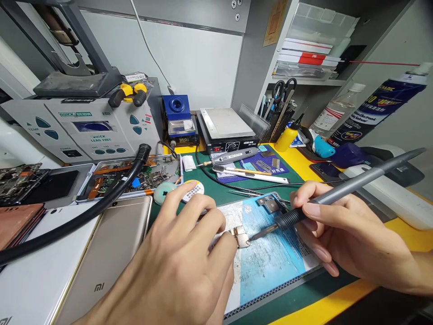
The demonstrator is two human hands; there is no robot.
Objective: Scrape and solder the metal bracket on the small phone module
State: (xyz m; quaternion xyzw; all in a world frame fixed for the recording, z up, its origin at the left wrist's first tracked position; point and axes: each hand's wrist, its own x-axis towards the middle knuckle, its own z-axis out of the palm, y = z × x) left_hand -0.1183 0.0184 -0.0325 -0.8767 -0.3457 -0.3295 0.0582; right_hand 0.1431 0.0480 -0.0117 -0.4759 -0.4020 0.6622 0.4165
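Observation:
My right hand point(341, 225) is closed round a black soldering iron point(291, 220), its handle slanting up to the right. The iron's tip meets or nearly meets the lower right corner of a small silvery metal part point(241, 237). This part lies on a stained blue and white work surface point(267, 271). My left hand point(189, 253) is just left of the part, back toward the camera, fingers curled; its fingertips and anything they hold are hidden. Farther back on the work surface sits a small dark circuit board point(269, 204).
A thick black hose point(111, 198) crosses the phones point(118, 253) at left. Behind stand a hot air station point(98, 126), an iron holder point(179, 119) and a heating plate point(226, 124). Tools point(233, 156), a yellow bottle point(287, 135) and a spray can point(379, 108) lie farther right.

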